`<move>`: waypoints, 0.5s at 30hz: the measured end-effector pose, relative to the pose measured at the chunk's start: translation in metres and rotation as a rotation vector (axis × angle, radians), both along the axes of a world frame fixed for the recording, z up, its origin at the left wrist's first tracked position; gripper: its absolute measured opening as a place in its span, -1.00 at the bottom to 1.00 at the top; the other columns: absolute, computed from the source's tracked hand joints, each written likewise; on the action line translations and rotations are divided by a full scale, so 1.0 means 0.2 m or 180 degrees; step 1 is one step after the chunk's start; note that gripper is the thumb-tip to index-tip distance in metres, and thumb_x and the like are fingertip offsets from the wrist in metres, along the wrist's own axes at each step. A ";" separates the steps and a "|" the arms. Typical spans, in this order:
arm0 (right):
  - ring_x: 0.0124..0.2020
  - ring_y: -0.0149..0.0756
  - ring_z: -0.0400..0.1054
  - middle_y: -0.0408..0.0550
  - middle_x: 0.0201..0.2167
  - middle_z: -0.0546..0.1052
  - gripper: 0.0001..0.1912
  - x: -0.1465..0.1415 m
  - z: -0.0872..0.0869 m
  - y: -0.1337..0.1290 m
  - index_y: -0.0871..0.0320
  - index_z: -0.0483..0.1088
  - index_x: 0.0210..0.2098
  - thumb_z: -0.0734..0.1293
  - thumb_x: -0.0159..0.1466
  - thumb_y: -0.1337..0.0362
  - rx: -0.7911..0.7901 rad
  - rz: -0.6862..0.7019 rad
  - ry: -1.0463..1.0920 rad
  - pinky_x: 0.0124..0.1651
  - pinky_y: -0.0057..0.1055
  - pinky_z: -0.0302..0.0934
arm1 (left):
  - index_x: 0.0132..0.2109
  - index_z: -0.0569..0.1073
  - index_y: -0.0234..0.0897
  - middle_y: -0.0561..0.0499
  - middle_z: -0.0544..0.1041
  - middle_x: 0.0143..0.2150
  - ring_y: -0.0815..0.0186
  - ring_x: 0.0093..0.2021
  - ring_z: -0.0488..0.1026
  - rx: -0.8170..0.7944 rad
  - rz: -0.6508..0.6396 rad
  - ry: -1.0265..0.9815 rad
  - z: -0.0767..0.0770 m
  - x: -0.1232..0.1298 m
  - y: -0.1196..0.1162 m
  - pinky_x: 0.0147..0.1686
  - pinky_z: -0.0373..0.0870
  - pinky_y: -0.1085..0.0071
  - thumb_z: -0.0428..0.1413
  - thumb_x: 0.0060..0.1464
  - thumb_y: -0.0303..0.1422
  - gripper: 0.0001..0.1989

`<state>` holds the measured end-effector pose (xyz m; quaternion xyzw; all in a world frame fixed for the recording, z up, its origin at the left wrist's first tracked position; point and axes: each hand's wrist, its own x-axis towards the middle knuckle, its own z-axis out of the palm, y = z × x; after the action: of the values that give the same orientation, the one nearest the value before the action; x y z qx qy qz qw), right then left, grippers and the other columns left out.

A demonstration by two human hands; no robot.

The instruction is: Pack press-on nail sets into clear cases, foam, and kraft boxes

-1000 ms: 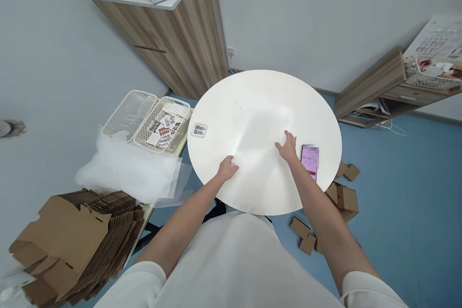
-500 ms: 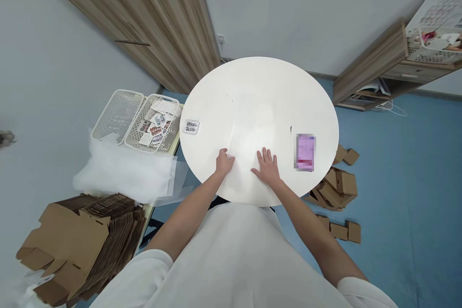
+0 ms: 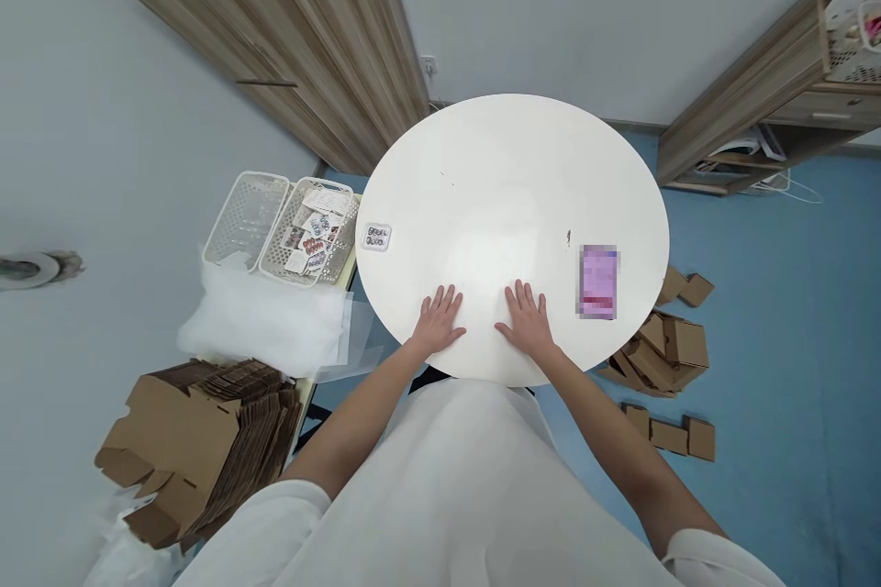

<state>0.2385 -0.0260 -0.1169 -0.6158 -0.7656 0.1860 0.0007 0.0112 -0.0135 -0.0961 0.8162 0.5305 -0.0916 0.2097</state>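
Observation:
Both palms face down on a round white table (image 3: 509, 147). My left hand (image 3: 438, 321) lies with its fingers spread near the front edge, holding nothing. To its right my right hand (image 3: 527, 319) rests flat, fingers apart, also holding nothing. A small clear case with two rows of dark pieces (image 3: 376, 237) sits at the table's left edge, beyond my left hand. On the right lies a flat purple item (image 3: 598, 282), blurred into blocks, closest to my right hand. A tiny dark mark (image 3: 568, 238) shows just left of it.
Left of the table stand a white basket of printed cards (image 3: 295, 243) and a second white basket (image 3: 240, 211). White plastic sheeting (image 3: 262, 316) and stacked flat cardboard boxes (image 3: 185, 440) are nearer me. Small cardboard boxes (image 3: 664, 348) lie on the floor at right.
My left hand, earlier partly curled on the table, has spread out flat. My right hand stays flat. The whole view has shifted slightly.

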 end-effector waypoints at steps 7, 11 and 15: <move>0.28 -0.01 -0.38 0.07 0.29 -0.23 -0.26 0.01 -0.02 -0.05 0.18 -0.25 0.25 0.08 0.18 0.01 -0.0052 0.0086 0.0051 0.18 0.10 -0.41 | 0.27 -0.14 -0.19 -0.11 -0.19 0.32 0.01 0.28 -0.33 -0.0101 0.0062 0.0146 0.00 0.00 -0.01 0.12 -0.19 0.00 -0.10 0.05 -0.08 -0.30; 0.28 -0.02 -0.39 0.06 0.29 -0.24 -0.25 0.01 -0.01 -0.04 0.18 -0.25 0.25 0.09 0.18 0.01 -0.0094 0.0057 0.0073 0.18 0.10 -0.42 | 0.27 -0.13 -0.18 -0.10 -0.20 0.32 0.00 0.28 -0.33 -0.0134 0.0097 0.0091 0.00 -0.01 -0.02 0.11 -0.18 -0.02 -0.09 0.04 -0.08 -0.30; 0.28 -0.01 -0.37 0.07 0.29 -0.22 -0.27 0.02 0.00 -0.05 0.18 -0.21 0.24 0.09 0.18 0.02 -0.0134 0.0034 0.0118 0.18 0.10 -0.41 | 0.26 -0.11 -0.19 -0.12 -0.19 0.32 0.00 0.28 -0.31 -0.0166 0.0122 -0.0056 0.00 -0.01 -0.02 0.11 -0.19 -0.02 -0.06 0.03 -0.09 -0.29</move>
<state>0.2416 -0.0353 -0.1172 -0.6080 -0.7647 0.2134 0.0009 0.0088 -0.0183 -0.0963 0.8009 0.5417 -0.0942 0.2373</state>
